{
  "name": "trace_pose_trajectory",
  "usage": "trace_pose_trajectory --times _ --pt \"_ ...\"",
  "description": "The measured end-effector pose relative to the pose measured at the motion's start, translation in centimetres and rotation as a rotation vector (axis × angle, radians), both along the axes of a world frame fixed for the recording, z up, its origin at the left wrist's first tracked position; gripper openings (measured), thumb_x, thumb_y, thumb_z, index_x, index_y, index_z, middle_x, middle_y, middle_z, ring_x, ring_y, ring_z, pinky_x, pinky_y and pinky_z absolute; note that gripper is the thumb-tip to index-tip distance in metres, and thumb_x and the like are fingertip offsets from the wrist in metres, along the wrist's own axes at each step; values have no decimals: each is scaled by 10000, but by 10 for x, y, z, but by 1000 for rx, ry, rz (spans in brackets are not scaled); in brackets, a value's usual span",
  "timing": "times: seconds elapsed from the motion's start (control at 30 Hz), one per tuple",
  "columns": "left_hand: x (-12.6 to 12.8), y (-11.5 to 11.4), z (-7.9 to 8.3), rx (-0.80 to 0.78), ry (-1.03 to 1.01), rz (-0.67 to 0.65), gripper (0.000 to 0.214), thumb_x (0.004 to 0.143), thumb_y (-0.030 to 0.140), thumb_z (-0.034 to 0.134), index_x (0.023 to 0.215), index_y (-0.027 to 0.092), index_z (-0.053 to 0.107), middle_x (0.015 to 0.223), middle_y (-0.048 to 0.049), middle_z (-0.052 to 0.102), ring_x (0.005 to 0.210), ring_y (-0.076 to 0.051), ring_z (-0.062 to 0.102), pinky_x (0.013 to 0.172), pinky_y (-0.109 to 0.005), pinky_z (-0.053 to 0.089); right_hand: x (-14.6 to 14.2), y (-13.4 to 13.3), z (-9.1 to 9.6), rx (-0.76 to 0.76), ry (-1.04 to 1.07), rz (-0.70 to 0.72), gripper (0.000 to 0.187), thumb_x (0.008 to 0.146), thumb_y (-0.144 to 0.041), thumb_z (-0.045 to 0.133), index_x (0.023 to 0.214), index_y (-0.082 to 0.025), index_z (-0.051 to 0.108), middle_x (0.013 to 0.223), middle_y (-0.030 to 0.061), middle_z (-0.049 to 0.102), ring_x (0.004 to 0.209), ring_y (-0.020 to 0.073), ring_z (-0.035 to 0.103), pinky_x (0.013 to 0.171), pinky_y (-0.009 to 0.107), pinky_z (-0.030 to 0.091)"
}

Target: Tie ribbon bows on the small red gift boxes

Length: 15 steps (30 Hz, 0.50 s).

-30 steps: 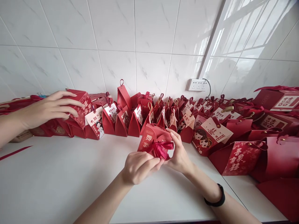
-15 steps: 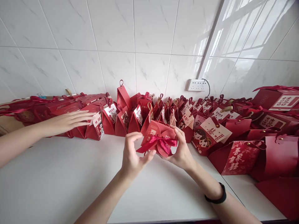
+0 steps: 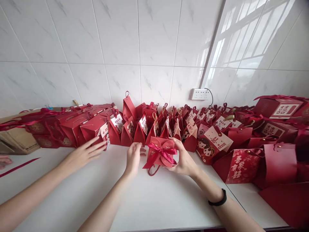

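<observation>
A small red gift box (image 3: 155,144) with a crimson ribbon bow (image 3: 162,152) sits at the middle of the white table, and a twisted cord loop (image 3: 154,170) hangs out below it. My right hand (image 3: 183,158) grips the box by its right side, thumb low and fingers at the top corner. Just left of the box is my left hand (image 3: 134,158), its fingers loosely bent and a small gap between them and the box. Behind both hands stands a row of red tent-shaped gift boxes (image 3: 140,132) with loops on top.
A co-worker's hand (image 3: 84,154) reaches to a red box (image 3: 93,130) at left; another hand (image 3: 4,160) shows at the left edge near a loose ribbon (image 3: 20,167). Larger red boxes (image 3: 246,166) crowd the right side. A power strip (image 3: 201,94) is on the tiled wall.
My left hand has come off the bowed box and moved slightly left. The box sits lower in view, its cord loop now showing. The co-worker's arm has come further into view.
</observation>
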State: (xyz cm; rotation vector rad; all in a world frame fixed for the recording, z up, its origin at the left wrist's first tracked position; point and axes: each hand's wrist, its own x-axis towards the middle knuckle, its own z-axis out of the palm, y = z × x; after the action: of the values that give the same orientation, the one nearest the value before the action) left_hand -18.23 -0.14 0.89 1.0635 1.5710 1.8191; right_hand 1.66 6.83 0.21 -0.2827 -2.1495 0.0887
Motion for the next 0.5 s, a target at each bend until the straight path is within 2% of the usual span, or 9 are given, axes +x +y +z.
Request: trace_pose_trajectory --times 0.13,0.2,0.27,0.3,0.37,0.4,0.47,0.5 --pt "-8 5 -9 -11 97 45 300 706 491 514 679 196 467 593 16 529 579 -155 565 563 -269 448 7 -6 9 -15 81 -10 970 702 -380 720 1430 -262 91 1320 169 387 1214 336 452 935 554 462" --pt "-8 4 -12 -23 175 30 275 718 473 505 673 204 470 552 23 515 570 -162 557 575 -272 430 15 -16 15 -104 156 -49 1015 681 -426 738 1432 -301 66 1336 150 374 1211 335 464 945 575 447" --pt "-5 3 -16 -27 272 -10 242 731 446 498 680 210 477 555 27 511 566 -161 541 583 -271 414 28 -29 21 -319 286 -77 1020 699 -489 716 1437 -306 38 1340 151 386 1207 326 485 942 564 455" --pt "-4 2 -17 -25 327 -42 227 731 432 502 676 213 481 566 29 509 568 -157 529 587 -268 406 35 -37 25 -464 345 -58 951 746 -531 658 1440 -292 54 1335 159 408 1196 315 503 927 543 475" --pt "0 0 -19 -21 437 -125 202 719 405 520 648 218 488 578 34 502 569 -147 503 593 -258 394 52 -53 31 -782 368 76 704 879 -603 398 1431 -233 165 1292 183 485 1136 287 566 866 498 526" --pt "1 -1 -20 -22 487 -171 194 712 392 528 631 220 489 579 37 502 568 -143 494 593 -254 390 61 -61 33 -920 333 170 643 918 -610 222 1413 -200 241 1257 193 527 1095 279 597 831 489 544" --pt "4 -2 -21 -31 571 -250 179 705 372 533 612 225 493 571 43 508 564 -139 492 588 -247 386 80 -77 38 -1117 258 322 732 917 -578 -33 1360 -161 373 1208 198 581 1038 275 633 791 497 555" --pt "5 -2 -22 -39 605 -278 172 706 367 532 612 228 496 564 47 512 559 -138 493 582 -244 384 89 -84 39 -1180 250 365 770 909 -567 -80 1340 -162 414 1206 191 592 1031 275 639 788 504 553"
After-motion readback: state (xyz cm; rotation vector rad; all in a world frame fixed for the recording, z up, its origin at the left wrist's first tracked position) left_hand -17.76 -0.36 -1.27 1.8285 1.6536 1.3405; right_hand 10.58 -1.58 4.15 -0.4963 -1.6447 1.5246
